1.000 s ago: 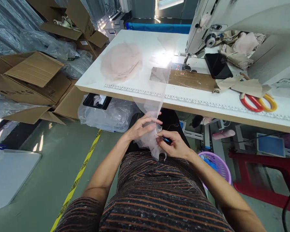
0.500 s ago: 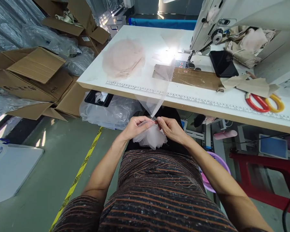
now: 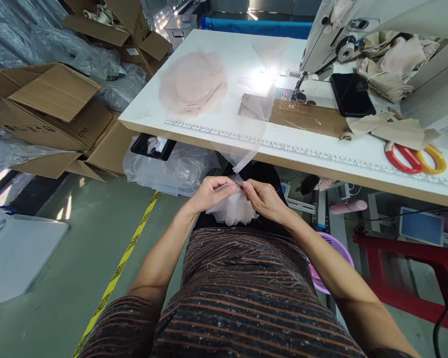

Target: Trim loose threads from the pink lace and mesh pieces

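Both hands meet over my lap, below the front edge of the white sewing table (image 3: 224,37). My left hand (image 3: 210,191) pinches the top of a bunched piece of sheer pale pink mesh fabric (image 3: 233,209). My right hand (image 3: 264,198) is closed on the same fabric, fingertips almost touching the left ones. A sheer strip of the mesh (image 3: 251,134) runs from my hands up over the table edge onto the tabletop. Whether a small tool sits in the right hand is hidden.
A stack of pink mesh pieces (image 3: 193,84) lies on the table's left part. A sewing machine (image 3: 362,20), a black phone (image 3: 353,94) and red-and-yellow scissors (image 3: 412,156) sit to the right. Cardboard boxes (image 3: 48,107) crowd the floor at left; a purple basket (image 3: 334,253) stands by my right leg.
A second ago the fabric hung loose between separated hands, a blue-handled tool in the right. The hands have since come together and gathered the mesh into a bunch.
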A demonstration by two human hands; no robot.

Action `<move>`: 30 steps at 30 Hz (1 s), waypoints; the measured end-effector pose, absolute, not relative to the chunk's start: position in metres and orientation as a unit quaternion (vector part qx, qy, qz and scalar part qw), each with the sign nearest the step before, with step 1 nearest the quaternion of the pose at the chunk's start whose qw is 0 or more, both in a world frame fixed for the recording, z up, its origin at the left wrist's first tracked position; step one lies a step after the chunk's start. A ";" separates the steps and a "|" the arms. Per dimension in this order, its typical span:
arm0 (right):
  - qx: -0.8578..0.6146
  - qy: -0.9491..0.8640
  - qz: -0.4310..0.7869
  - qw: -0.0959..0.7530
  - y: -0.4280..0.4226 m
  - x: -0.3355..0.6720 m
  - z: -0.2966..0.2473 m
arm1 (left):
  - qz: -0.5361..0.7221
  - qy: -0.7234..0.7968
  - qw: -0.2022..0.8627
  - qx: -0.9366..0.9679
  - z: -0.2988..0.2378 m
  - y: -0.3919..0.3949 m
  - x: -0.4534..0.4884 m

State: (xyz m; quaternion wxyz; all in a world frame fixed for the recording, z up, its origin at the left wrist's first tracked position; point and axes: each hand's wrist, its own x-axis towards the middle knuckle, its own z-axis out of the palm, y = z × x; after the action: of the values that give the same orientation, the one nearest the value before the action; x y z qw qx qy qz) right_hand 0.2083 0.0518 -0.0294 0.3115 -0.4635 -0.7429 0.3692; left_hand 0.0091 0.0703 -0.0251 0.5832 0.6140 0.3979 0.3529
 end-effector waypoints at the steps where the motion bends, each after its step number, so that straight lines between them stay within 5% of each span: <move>1: -0.466 -0.745 0.364 0.310 0.052 0.208 -0.030 | 0.353 0.401 0.579 0.616 -0.025 0.070 0.009; 10: -0.452 -0.695 0.430 0.357 0.046 0.207 -0.039 | 0.340 0.413 0.563 0.630 -0.030 0.069 0.010; 17: -0.397 -0.636 0.611 0.253 0.029 0.226 -0.058 | 0.302 0.430 0.473 0.707 -0.056 0.081 0.017; 24: -0.562 -0.671 0.435 0.210 0.031 0.248 -0.069 | 0.343 0.480 0.286 0.755 -0.090 0.089 0.026; 30: -0.553 -0.674 0.376 0.313 0.040 0.246 -0.048 | 0.476 0.494 0.234 0.689 -0.058 0.093 0.033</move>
State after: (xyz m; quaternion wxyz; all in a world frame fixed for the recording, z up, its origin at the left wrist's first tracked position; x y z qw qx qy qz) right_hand 0.2464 0.0400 -0.0477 0.3133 -0.5530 -0.6741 0.3763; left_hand 0.0332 0.0925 -0.0583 0.2336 0.6889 0.4939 0.4763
